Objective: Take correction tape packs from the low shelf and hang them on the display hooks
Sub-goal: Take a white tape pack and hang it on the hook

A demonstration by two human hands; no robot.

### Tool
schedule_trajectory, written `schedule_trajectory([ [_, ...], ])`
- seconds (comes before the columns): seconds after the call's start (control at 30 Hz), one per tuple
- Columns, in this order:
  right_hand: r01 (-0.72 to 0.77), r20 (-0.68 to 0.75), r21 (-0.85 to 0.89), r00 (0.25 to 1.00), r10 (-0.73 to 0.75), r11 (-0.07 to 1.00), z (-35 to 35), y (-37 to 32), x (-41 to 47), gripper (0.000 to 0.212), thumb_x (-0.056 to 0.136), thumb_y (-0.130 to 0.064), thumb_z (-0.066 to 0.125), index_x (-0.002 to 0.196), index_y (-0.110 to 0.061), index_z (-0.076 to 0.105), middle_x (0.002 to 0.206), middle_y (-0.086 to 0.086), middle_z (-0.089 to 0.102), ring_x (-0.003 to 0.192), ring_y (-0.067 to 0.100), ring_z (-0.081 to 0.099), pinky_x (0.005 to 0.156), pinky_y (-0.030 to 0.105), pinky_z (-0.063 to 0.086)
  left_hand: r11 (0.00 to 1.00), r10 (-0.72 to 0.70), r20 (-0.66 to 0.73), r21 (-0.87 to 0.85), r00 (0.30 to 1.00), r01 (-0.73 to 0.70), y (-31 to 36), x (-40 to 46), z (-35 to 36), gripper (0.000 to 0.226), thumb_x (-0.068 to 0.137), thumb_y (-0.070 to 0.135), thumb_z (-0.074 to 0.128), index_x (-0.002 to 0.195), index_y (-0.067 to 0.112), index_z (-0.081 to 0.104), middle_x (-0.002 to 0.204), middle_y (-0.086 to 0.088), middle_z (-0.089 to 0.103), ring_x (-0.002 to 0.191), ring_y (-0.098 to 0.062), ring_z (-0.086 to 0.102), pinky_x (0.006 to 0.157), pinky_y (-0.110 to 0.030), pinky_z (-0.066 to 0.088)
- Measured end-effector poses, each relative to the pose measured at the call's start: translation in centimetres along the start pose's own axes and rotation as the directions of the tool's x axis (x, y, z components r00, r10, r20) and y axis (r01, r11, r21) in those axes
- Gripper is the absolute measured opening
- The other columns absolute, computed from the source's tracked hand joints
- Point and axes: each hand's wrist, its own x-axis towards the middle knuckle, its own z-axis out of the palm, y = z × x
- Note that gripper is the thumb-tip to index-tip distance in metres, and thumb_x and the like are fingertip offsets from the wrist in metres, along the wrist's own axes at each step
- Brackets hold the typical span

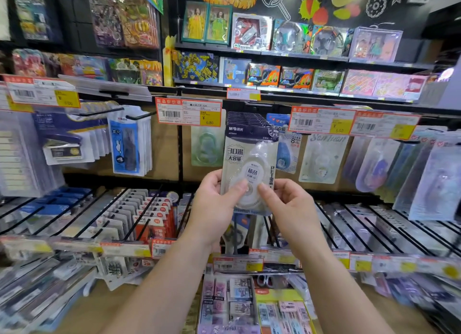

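Note:
A white correction tape pack (250, 159) with a dark blue header stands upright at the centre, at the front of a row of like packs (249, 118) on a display hook. My left hand (214, 204) holds its lower left edge, thumb on the front of the blister. My right hand (289, 206) pinches its lower right side, thumb tip on the blister. The hook itself is hidden behind the packs. A price tag (188, 111) marked 6.80 hangs just left of the pack's top.
Other tape packs (324, 156) hang to the right under a 5.50 tag (321, 120). Stapler packs (62, 139) and blue packs (129, 144) hang left. Black wire dividers (139, 209) hold goods on the low shelf. Toy boxes (252, 32) line the top shelves.

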Motion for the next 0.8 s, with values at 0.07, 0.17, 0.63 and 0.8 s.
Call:
schedule_trajectory([
  [0.07, 0.000, -0.006, 0.006, 1.000, 0.000, 1.000, -0.2, 0.0, 0.2, 0.017, 0.088, -0.041, 0.069, 0.095, -0.025, 0.068, 0.089, 0.011, 0.071, 0.072, 0.013, 0.062, 0.075, 0.039, 0.056, 1.000, -0.003, -0.006, 0.005, 1.000, 0.003, 0.0, 0.3, 0.4, 0.027, 0.091, 0.016, 0.070, 0.116, 0.020, 0.060, 0.108, -0.003, 0.075, 0.097, -0.019, 0.073, 0.088, -0.046, 0.059],
  [0.17, -0.003, -0.008, -0.006, 1.000, 0.002, 1.000, -0.3, 0.1, 0.6, 0.019, 0.089, -0.041, 0.068, 0.098, -0.025, 0.068, 0.088, 0.007, 0.072, 0.072, 0.010, 0.062, 0.072, 0.032, 0.055, 1.000, -0.009, -0.007, -0.004, 1.000, 0.009, 0.0, 0.5, 0.6, 0.028, 0.092, 0.016, 0.069, 0.118, 0.019, 0.059, 0.109, -0.003, 0.074, 0.097, -0.018, 0.073, 0.087, -0.044, 0.060],
  [0.63, 0.089, -0.056, -0.423, 0.991, -0.124, 0.902, -0.1, 1.4, 1.8, 0.040, 0.089, -0.058, 0.058, 0.112, -0.026, 0.063, 0.075, -0.012, 0.062, 0.072, 0.003, 0.059, 0.066, 0.029, 0.050, 0.827, 0.203, -0.169, 0.556, 0.964, -0.077, -1.6, 0.7, 0.1, 0.043, 0.081, 0.054, 0.073, 0.111, 0.032, 0.051, 0.099, 0.008, 0.062, 0.088, -0.009, 0.062, 0.074, -0.033, 0.055],
  [0.8, 0.107, -0.038, -0.474, 0.989, -0.141, 0.874, -0.3, 1.4, 2.3, 0.039, 0.089, -0.059, 0.057, 0.111, -0.026, 0.062, 0.076, -0.014, 0.061, 0.074, 0.001, 0.058, 0.066, 0.028, 0.049, 0.795, 0.206, -0.189, 0.604, 0.960, -0.052, -2.0, 1.1, 0.3, 0.041, 0.081, 0.054, 0.072, 0.109, 0.033, 0.050, 0.104, 0.009, 0.062, 0.092, -0.010, 0.062, 0.080, -0.039, 0.056],
])
